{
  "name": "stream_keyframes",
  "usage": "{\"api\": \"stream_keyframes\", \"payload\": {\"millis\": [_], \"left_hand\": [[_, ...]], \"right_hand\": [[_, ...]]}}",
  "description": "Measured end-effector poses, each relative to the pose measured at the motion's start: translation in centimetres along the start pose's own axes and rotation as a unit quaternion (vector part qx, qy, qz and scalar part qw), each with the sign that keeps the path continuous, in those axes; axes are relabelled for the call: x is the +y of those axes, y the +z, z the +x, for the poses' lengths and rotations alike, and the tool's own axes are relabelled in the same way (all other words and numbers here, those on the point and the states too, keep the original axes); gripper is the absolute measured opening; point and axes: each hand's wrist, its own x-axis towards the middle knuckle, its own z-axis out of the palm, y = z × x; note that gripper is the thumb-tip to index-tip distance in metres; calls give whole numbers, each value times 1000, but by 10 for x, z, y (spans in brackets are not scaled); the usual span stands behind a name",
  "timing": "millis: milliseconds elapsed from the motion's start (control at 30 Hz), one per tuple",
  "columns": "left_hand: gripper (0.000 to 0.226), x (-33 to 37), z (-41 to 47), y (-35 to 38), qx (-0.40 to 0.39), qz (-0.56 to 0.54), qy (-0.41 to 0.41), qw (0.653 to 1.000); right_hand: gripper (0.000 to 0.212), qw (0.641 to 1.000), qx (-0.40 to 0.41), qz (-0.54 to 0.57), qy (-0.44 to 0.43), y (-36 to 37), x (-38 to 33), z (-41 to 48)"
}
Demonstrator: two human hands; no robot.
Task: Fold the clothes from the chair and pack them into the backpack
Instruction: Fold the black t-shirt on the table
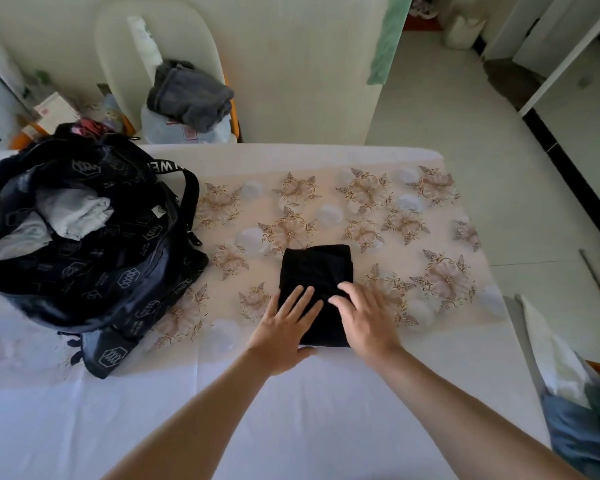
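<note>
A black garment (315,271) lies folded into a narrow rectangle on the flowered bed cover. My left hand (284,327) rests flat on its near left part, fingers straight. Flat on its near right edge lies my right hand (364,317), fingers spread. The dark printed backpack (94,258) stands open at the left, with grey and white clothes (71,213) showing in its mouth. Beyond the bed, a cream chair (118,57) holds a crumpled dark grey garment (191,93).
The bed (291,410) fills the foreground; its right edge drops to a tiled floor (465,150). Boxes and clutter (49,112) sit at the far left behind the backpack. A blue cloth and a white bag (575,410) lie at the lower right.
</note>
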Motion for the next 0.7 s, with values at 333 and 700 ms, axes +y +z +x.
{"api": "stream_keyframes", "payload": {"millis": [333,700], "left_hand": [[65,-23,-4,-14,51,-194,-65,977],[46,-36,33,-56,154,-273,-264,912]], "right_hand": [[61,969,-218,105,48,-14,14,8],[32,847,-156,286,420,-25,24,63]]}}
